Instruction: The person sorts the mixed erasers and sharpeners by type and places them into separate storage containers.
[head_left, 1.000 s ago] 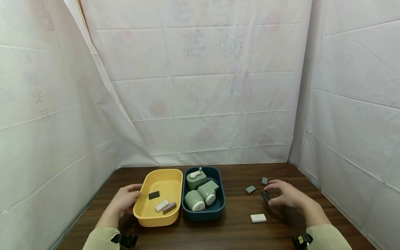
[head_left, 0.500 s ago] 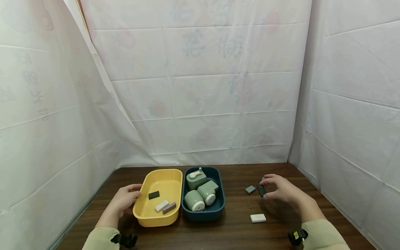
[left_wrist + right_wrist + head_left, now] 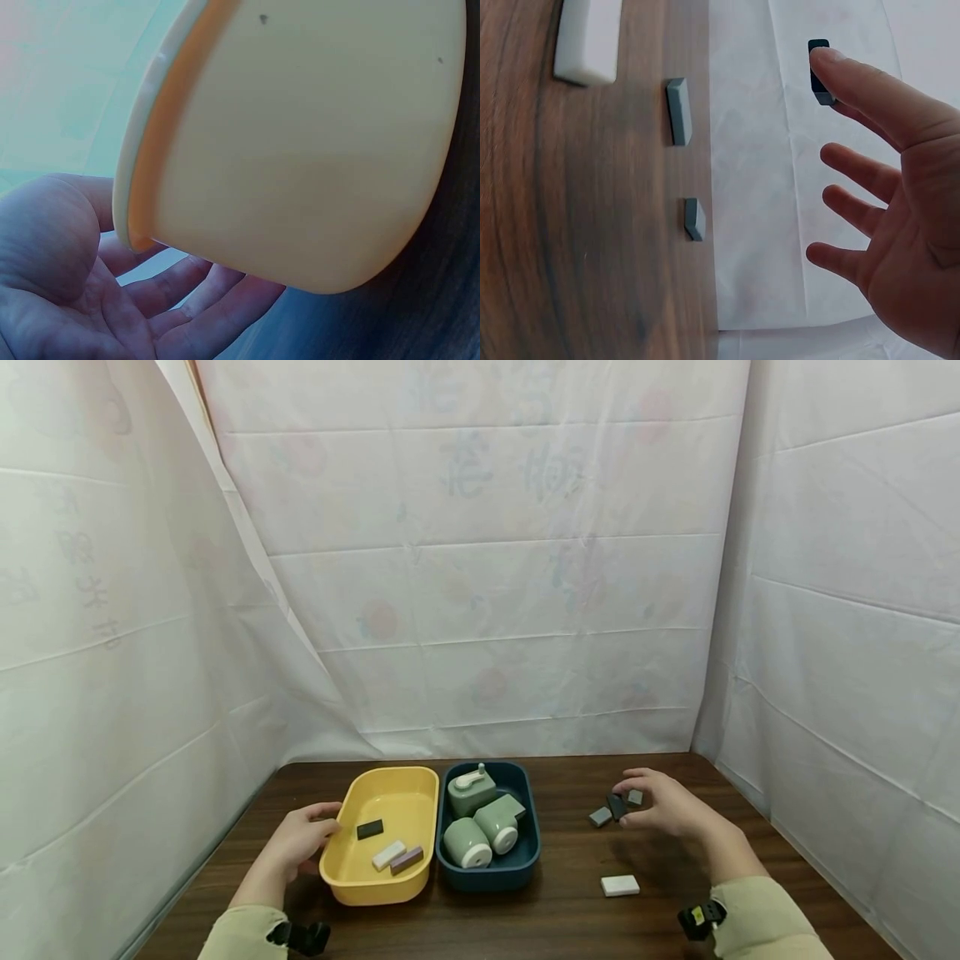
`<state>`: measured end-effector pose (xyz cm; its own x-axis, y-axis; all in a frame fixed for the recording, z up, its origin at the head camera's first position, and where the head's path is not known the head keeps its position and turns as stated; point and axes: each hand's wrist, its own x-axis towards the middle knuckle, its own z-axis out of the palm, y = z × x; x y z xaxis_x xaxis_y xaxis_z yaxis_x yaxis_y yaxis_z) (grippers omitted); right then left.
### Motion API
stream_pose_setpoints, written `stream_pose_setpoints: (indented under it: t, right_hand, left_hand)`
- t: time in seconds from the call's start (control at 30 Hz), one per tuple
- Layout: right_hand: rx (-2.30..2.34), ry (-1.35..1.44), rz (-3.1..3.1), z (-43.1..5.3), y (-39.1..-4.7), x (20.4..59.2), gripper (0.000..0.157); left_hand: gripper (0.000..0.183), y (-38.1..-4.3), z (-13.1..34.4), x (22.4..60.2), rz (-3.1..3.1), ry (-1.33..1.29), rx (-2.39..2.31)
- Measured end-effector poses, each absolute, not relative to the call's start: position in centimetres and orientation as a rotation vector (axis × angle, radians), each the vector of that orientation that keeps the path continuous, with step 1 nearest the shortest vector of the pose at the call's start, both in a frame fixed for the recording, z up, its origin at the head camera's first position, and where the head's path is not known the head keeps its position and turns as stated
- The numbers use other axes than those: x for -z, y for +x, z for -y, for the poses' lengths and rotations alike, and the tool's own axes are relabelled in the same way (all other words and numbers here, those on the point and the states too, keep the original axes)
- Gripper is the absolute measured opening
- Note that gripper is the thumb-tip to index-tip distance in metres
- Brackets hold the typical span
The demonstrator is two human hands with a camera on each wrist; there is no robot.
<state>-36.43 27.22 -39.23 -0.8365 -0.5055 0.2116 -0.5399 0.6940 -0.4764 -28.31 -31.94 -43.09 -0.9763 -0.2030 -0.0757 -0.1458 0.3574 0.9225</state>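
My right hand (image 3: 667,806) pinches a small black rectangular block (image 3: 617,807) between thumb and forefinger. In the right wrist view that black block (image 3: 820,75) shows above the level of the table, with the other fingers spread loosely below. Two small grey blocks, one left of the hand (image 3: 600,817) and one seen between the fingers (image 3: 635,797), lie on the table. A white block (image 3: 620,885) lies nearer the front. My left hand (image 3: 296,842) touches the left side of a yellow bin (image 3: 330,868); in the left wrist view its relaxed fingers (image 3: 180,281) lie against the outer wall.
Inside the yellow bin are a black block (image 3: 370,829), a white block (image 3: 388,855) and a mauve block (image 3: 407,859). A dark blue bin (image 3: 487,881) beside it holds several green pieces (image 3: 467,843). White cloth sheets (image 3: 480,610) enclose the brown table (image 3: 540,922).
My right hand has moved left and away from me with the black block, now over the space between the two grey blocks. The left hand and both bins have stayed put.
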Motion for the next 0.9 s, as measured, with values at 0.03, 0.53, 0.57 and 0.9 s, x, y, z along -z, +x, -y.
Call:
stream_pose_setpoints:
  t: [0.03,0.53,0.57,0.9]
  right_hand:
    - [-0.836,0.871,2.836,-27.1,-36.4,39.1,0.045]
    - [-0.807,0.887,2.809,-24.6,-36.8,38.1,0.047]
    - [-0.814,0.884,2.809,-24.4,-36.8,38.0,0.046]
    - [-0.888,0.840,2.796,-22.2,-37.2,37.8,0.046]
  left_hand:
    - [0.051,-28.3,31.9,43.1,2.543,0.329,1.725]
    - [0.051,-28.3,31.9,43.1,2.539,0.327,1.729]
    - [0.051,-28.3,32.0,43.1,2.538,0.327,1.731]
    - [0.051,-28.3,32.0,43.1,2.535,0.334,1.741]
